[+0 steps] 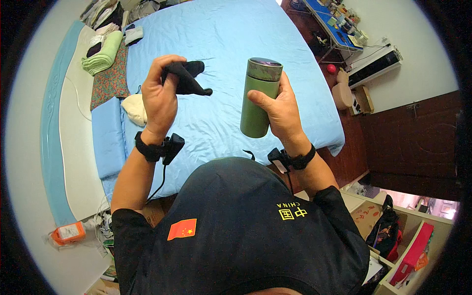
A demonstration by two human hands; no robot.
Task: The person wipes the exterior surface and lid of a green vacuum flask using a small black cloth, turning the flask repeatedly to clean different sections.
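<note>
My left hand (161,96) pinches a bunched black cloth (187,78), perhaps socks, whose ends stick out to the right. To its right, my right hand (282,105) grips a green thermos bottle (259,99) round its side, thumb across the front. The bottle has a dark, shiny top and a patterned band below it, and leans slightly. Both hands are held above a bed with a light blue sheet (221,48). Beside my left hand a cream cloth item (135,109) lies on the bed. Each wrist wears a black strap with a small device and a cable.
A folded blue quilt (107,136), a floral pillow (110,73) and a rolled green towel (105,55) lie along the headboard (55,110). A blue table (332,25) with jars stands at the upper right. Open shelving (402,254) with bags stands at the lower right.
</note>
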